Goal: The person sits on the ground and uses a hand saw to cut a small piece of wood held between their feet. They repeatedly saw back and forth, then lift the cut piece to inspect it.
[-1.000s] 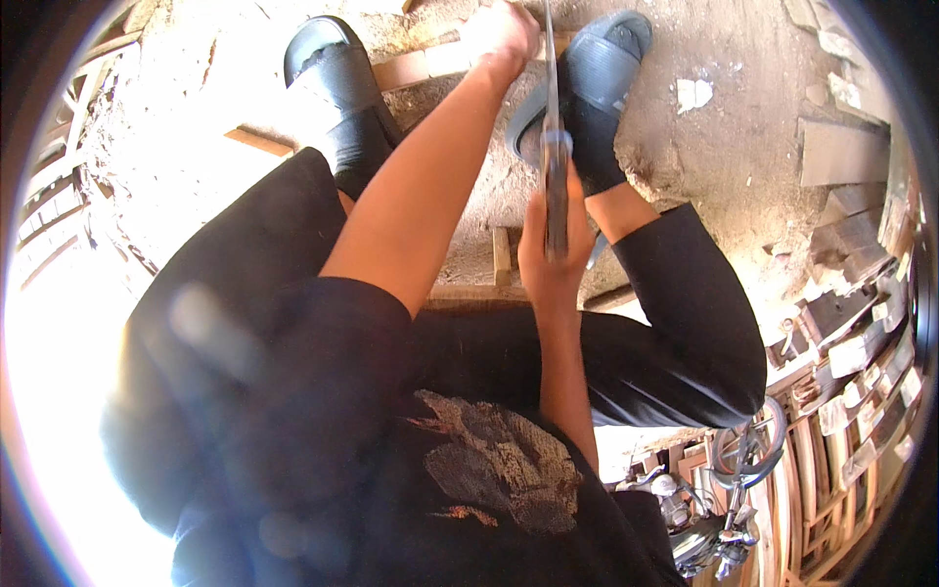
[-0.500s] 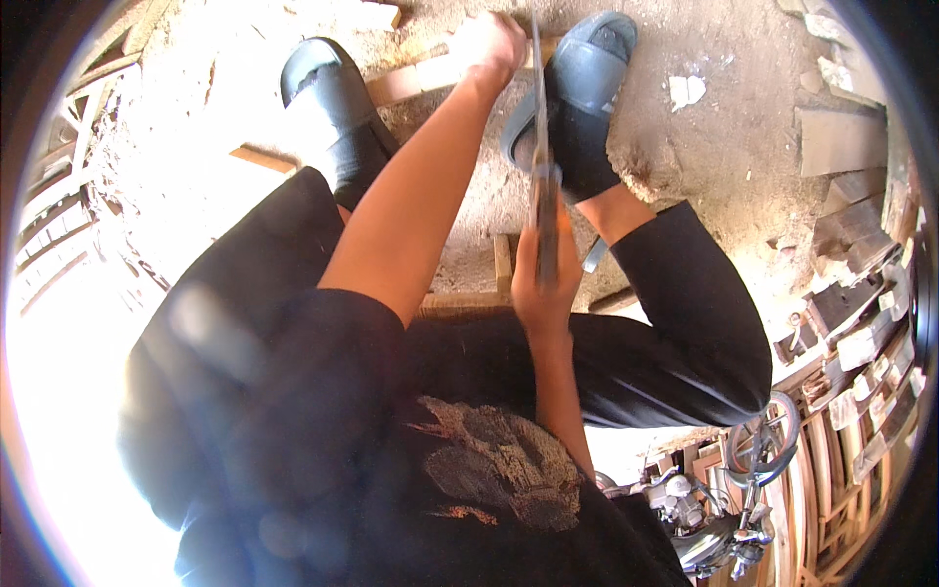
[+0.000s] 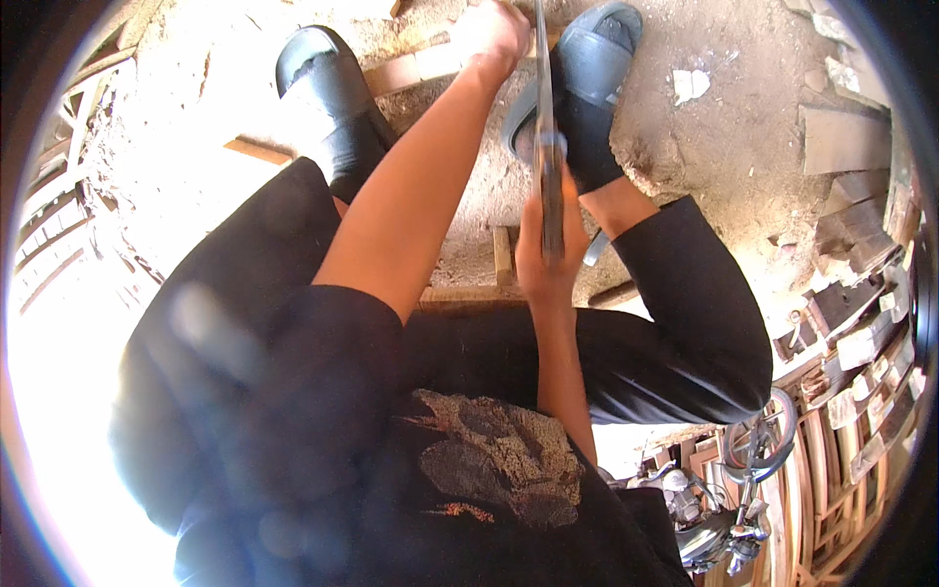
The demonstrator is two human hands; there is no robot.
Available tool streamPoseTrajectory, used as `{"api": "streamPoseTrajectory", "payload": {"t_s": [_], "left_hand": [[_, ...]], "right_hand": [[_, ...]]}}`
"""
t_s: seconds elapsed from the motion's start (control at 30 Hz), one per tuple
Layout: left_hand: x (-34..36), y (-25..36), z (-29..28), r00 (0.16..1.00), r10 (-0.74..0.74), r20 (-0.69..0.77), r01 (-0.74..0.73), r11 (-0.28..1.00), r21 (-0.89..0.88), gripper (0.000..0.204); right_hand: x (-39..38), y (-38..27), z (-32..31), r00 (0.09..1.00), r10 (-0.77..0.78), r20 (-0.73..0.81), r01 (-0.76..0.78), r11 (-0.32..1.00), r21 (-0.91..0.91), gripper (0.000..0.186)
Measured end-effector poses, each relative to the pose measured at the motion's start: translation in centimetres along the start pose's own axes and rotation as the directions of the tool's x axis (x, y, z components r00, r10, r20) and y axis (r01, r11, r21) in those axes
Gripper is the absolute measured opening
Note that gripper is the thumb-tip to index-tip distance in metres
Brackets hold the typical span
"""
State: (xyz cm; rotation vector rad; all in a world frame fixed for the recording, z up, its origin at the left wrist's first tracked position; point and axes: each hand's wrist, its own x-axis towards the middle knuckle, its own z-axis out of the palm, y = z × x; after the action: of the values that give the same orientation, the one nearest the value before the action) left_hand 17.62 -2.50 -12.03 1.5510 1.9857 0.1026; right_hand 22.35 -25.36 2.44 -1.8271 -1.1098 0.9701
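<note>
My right hand is closed around the handle of a long, thin blade that points away from me toward the ground between my feet. My left hand reaches far forward and presses on a pale wooden piece lying on the dirt, right beside the blade's far end. Both feet wear dark slide sandals: the left sandal stands left of the wood, the right sandal just right of the blade. My black-trousered knees frame the arms.
Short wood strips lie on the sandy ground below my hands. Wood offcuts and stacked frames sit at the right. A parked motorbike shows at lower right. Wooden slats line the left edge.
My right hand and the blade have shifted slightly lower and right in view. My left hand stays on the wooden piece.
</note>
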Motion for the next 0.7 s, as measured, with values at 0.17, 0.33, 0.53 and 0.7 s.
{"api": "streamPoseTrajectory", "payload": {"t_s": [0.17,0.33,0.53,0.7], "left_hand": [[-0.1,0.2,-0.9,0.999,0.003,0.038,-0.003,1.000,0.013,0.044],[-0.4,0.4,-0.5,0.997,0.028,0.071,-0.027,1.000,-0.013,0.046],[0.4,-0.1,-0.3,0.996,-0.033,0.079,0.036,0.999,-0.031,0.046],[-0.2,0.3,-0.6,0.998,0.003,0.062,-0.003,1.000,0.001,0.044]], "right_hand": [[-1.0,-0.3,0.0,0.999,0.032,0.007,-0.032,0.999,-0.027,0.048],[-0.6,-0.2,-0.2,0.993,0.118,0.028,-0.114,0.987,-0.113,0.049],[-3.2,-0.8,-1.3,0.991,0.117,0.057,-0.116,0.993,-0.028,0.049],[0.0,0.3,-0.7,0.998,0.032,0.052,-0.025,0.993,-0.114,0.048]]}}
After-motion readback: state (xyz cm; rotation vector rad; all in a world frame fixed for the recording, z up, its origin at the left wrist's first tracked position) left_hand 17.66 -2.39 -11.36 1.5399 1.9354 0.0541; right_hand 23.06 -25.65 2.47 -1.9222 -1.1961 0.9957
